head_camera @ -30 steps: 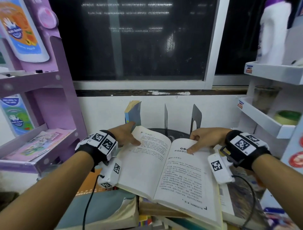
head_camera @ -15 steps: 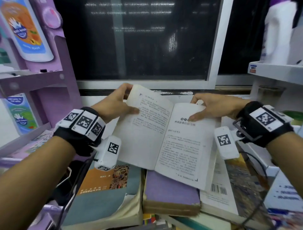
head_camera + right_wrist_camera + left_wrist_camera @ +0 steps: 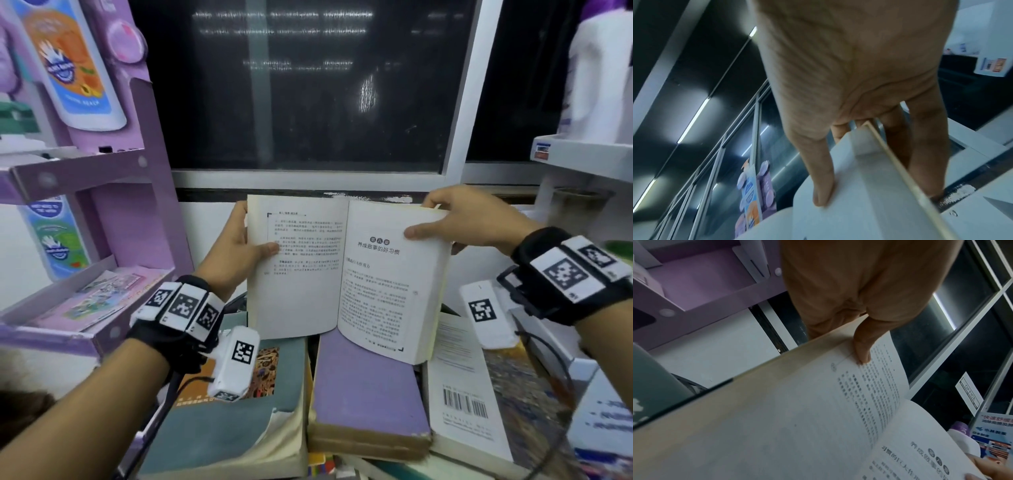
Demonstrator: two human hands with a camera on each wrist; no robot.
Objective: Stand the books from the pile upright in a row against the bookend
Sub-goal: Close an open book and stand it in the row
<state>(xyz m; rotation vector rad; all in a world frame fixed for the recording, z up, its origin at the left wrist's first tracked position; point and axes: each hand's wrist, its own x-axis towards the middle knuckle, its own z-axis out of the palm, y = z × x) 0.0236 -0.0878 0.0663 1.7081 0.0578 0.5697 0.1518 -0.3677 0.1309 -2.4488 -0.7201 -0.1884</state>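
left hand clamps left half of open book, thumb on page | book held up over pile | right hand pinches right half | step: book lifted, unclosed | next: close it, stand it at bookend (not in view)
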